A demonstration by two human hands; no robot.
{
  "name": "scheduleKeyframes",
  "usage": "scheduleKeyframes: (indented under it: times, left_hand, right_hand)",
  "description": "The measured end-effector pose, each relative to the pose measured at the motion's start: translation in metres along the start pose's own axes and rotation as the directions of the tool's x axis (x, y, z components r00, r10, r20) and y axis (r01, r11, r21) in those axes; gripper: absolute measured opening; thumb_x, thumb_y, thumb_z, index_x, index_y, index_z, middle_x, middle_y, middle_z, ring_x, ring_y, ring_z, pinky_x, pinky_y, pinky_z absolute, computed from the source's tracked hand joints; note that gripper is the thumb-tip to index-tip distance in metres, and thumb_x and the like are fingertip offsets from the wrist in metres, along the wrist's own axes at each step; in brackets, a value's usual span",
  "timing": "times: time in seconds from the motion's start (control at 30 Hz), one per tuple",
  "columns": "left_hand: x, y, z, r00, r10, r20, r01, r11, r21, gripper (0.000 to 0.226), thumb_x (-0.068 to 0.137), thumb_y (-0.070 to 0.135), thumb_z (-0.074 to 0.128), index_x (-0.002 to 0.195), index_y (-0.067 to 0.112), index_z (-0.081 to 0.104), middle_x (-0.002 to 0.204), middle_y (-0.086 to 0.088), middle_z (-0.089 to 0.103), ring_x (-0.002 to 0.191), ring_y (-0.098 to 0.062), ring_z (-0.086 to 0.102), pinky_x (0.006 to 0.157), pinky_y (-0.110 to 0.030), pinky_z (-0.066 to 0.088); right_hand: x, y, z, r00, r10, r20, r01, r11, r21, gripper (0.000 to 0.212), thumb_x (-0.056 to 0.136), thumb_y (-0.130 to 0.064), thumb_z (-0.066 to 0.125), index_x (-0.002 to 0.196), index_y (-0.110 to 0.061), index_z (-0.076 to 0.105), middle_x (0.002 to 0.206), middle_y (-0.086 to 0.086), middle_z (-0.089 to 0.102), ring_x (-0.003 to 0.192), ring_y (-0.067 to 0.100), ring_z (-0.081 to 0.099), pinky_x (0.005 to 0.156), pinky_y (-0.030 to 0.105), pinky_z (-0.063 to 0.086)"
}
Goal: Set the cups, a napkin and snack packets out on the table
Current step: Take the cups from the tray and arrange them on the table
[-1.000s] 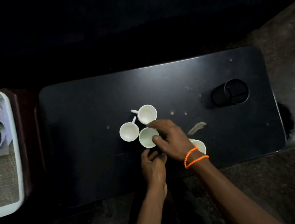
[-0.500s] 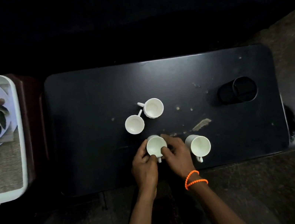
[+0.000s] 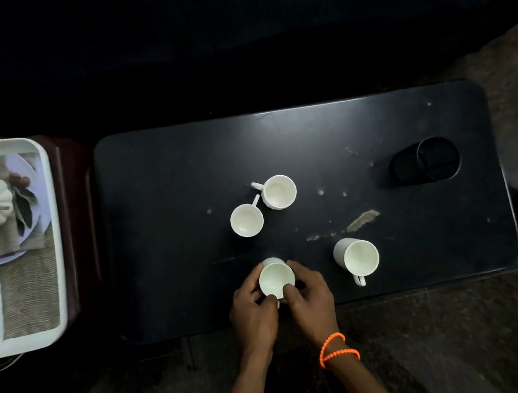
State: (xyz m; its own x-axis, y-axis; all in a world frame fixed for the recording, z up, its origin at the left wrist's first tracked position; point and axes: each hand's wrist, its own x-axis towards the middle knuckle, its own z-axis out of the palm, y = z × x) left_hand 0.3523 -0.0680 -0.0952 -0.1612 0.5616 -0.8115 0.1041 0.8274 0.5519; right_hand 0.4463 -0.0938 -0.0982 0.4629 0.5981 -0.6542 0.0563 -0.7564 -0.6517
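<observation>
Cupping the small white ceramic cup point(image 3: 276, 280) from both sides, the left hand point(image 3: 252, 310) and right hand point(image 3: 309, 297) are wrapping their fingers round its wall, right thumb point(image 3: 290, 290) pressing at the near rim, so it's pinched between the two hands, not dangling by the handle. It's sitting at the near edge of the black rectangular table point(image 3: 416, 266), upright and empty-looking.

To do this bit well, I'd say they should be setting it down flat and letting go gently with both hands together, keeping the handle turned toward the near edge like the white mug to the right point(image 3: 357, 257), which is standing well apart.

The other two white cups point(image 3: 262, 206) are huddling mid-table, near each other, handles pointing up-left. Napkin and snack packets look like they're waiting on the white tray at left point(image 3: 55, 230), off the table.
</observation>
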Motion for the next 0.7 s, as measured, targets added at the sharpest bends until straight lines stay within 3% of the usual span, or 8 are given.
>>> scheduleKeyframes:
  times: [0.13, 0.2, 0.27, 0.37, 0.43, 0.57, 0.63, 0.7]
  left_hand:
    - [-0.005, 0.001, 0.000, 1.000, 0.010, -0.021, -0.009, 0.998, 0.062, 0.073, 0.079, -0.014, 0.057, 0.113, 0.048, 0.072, 0.126, 0.001, 0.074, 0.104, -0.008, 0.074, 0.079, -0.022, 0.059]
    - [-0.007, 0.010, 0.002, 0.991, 0.066, -0.119, -0.047, 0.987, 0.155, 0.068, 0.079, -0.013, 0.058, 0.130, 0.030, 0.070, 0.135, -0.005, 0.063, 0.109, -0.013, 0.067, 0.092, -0.026, 0.055]
    - [-0.006, 0.023, 0.008, 0.969, 0.170, -0.180, -0.137, 0.973, 0.185, 0.064, 0.079, -0.014, 0.057, 0.133, 0.018, 0.069, 0.135, -0.007, 0.060, 0.108, -0.015, 0.064, 0.097, -0.025, 0.052]
    - [-0.002, 0.056, 0.024, 0.983, 0.175, -0.059, -0.173, 0.984, 0.041, 0.059, 0.084, -0.014, 0.056, 0.133, 0.016, 0.068, 0.130, -0.003, 0.067, 0.109, -0.010, 0.069, 0.089, -0.010, 0.052]
    - [0.004, 0.078, 0.039, 0.994, 0.100, 0.054, -0.094, 0.991, -0.093, 0.060, 0.090, -0.011, 0.057, 0.143, 0.016, 0.058, 0.128, -0.004, 0.069, 0.106, -0.011, 0.069, 0.087, -0.014, 0.054]
    - [0.024, 0.110, 0.062, 0.994, 0.041, 0.099, -0.041, 0.999, -0.004, 0.073, 0.089, 0.008, 0.055, 0.153, 0.038, 0.040, 0.103, -0.007, 0.075, 0.087, -0.022, 0.069, 0.082, -0.042, 0.059]
    - [0.035, 0.118, 0.067, 0.992, 0.054, 0.110, -0.067, 0.991, 0.115, 0.077, 0.091, 0.014, 0.050, 0.159, 0.043, 0.028, 0.108, -0.013, 0.074, 0.083, -0.026, 0.068, 0.076, -0.042, 0.059]
    - [0.043, 0.121, 0.068, 0.993, 0.043, 0.111, -0.067, 0.974, 0.215, 0.081, 0.095, 0.020, 0.047, 0.164, 0.045, 0.012, 0.120, -0.017, 0.070, 0.094, -0.034, 0.070, 0.083, -0.043, 0.060]
  right_hand:
    - [0.003, -0.001, -0.005, 0.999, -0.019, 0.037, 0.021, 0.999, -0.049, 0.045, 0.085, -0.001, 0.068, 0.126, -0.019, 0.071, 0.126, 0.005, 0.062, 0.102, 0.001, 0.064, 0.079, 0.002, 0.046]
    - [0.011, -0.008, -0.010, 0.997, -0.066, 0.036, 0.069, 0.991, -0.113, 0.045, 0.086, -0.003, 0.069, 0.130, -0.015, 0.069, 0.126, 0.008, 0.060, 0.097, 0.010, 0.066, 0.085, 0.011, 0.051]
    - [0.025, -0.021, -0.017, 0.990, -0.142, -0.017, 0.138, 0.981, -0.135, 0.044, 0.087, -0.003, 0.069, 0.130, -0.011, 0.068, 0.123, 0.010, 0.060, 0.091, 0.015, 0.066, 0.087, 0.018, 0.053]
    - [0.056, -0.056, -0.027, 0.958, -0.267, -0.106, 0.256, 0.960, -0.114, 0.038, 0.090, -0.002, 0.064, 0.127, -0.010, 0.068, 0.113, 0.001, 0.061, 0.093, 0.008, 0.062, 0.084, 0.004, 0.042]
    - [0.082, -0.082, -0.030, 0.933, -0.344, -0.107, 0.328, 0.933, -0.148, 0.038, 0.090, -0.009, 0.060, 0.127, -0.012, 0.069, 0.108, -0.016, 0.061, 0.106, 0.015, 0.059, 0.089, 0.011, 0.039]
    - [0.128, -0.123, -0.024, 0.976, -0.207, 0.066, 0.212, 0.973, -0.085, 0.039, 0.096, -0.025, 0.055, 0.132, -0.023, 0.070, 0.136, -0.001, 0.066, 0.128, 0.015, 0.058, 0.106, 0.025, 0.041]
    - [0.143, -0.133, -0.021, 0.978, -0.130, 0.164, 0.146, 0.986, -0.087, 0.041, 0.094, -0.037, 0.052, 0.124, -0.023, 0.075, 0.134, 0.000, 0.070, 0.126, 0.019, 0.062, 0.111, 0.037, 0.046]
    - [0.153, -0.137, -0.022, 0.975, -0.046, 0.217, 0.072, 0.991, -0.114, 0.046, 0.091, -0.050, 0.053, 0.117, -0.021, 0.078, 0.126, 0.005, 0.074, 0.119, 0.026, 0.066, 0.107, 0.048, 0.052]
